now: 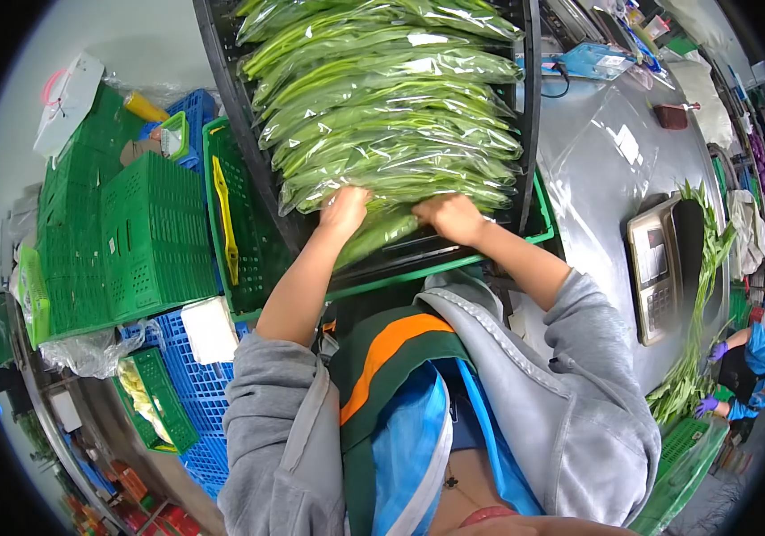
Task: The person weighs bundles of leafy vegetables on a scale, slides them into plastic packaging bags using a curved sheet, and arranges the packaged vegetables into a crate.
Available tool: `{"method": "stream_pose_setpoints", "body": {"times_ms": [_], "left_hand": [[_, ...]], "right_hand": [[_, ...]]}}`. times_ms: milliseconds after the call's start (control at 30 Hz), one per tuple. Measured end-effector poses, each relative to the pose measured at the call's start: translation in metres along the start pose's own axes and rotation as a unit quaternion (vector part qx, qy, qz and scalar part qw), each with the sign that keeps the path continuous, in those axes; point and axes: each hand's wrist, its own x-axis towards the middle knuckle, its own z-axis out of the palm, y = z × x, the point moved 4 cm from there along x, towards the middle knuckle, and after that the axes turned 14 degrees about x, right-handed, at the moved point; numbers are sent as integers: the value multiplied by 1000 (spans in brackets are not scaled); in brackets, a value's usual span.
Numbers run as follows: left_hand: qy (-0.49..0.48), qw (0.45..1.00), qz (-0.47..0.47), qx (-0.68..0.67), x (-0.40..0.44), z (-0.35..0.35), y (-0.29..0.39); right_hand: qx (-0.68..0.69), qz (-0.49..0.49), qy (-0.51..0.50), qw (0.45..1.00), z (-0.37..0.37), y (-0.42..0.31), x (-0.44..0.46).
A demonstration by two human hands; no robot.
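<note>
Head: both hands (344, 213) (452, 217), one black crate (532, 107)

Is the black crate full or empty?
Mostly full: bagged leafy greens lie in rows along the black crate, with bare black at its near end.

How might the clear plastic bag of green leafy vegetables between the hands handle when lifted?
The bag would probably sag, as its leaves look thin. Its glossy film may feel slippery. Thinly wrapped, the leaves could bruise if squeezed.
</note>
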Motion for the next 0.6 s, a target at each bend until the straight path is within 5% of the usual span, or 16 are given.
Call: {"method": "stream_pose_setpoints", "body": {"times_ms": [100, 400, 500, 533, 600], "left_hand": [[-31, 999, -11, -3, -5, -1, 3], [43, 994, 23, -93, -45, -15, 0], [-15, 995, 87, -39, -80, -7, 3], [63, 985, 159, -24, -89, 24, -3], [28, 991, 114, -63, -101, 21, -6]], "right_hand": [[11, 156, -57, 986, -11, 9, 22], [103, 228, -33, 968, -6, -3, -1], [177, 245, 70, 951, -18, -35, -23], [186, 255, 94, 944, -24, -48, -31], [219, 239, 188, 927, -28, -72, -52]]}}
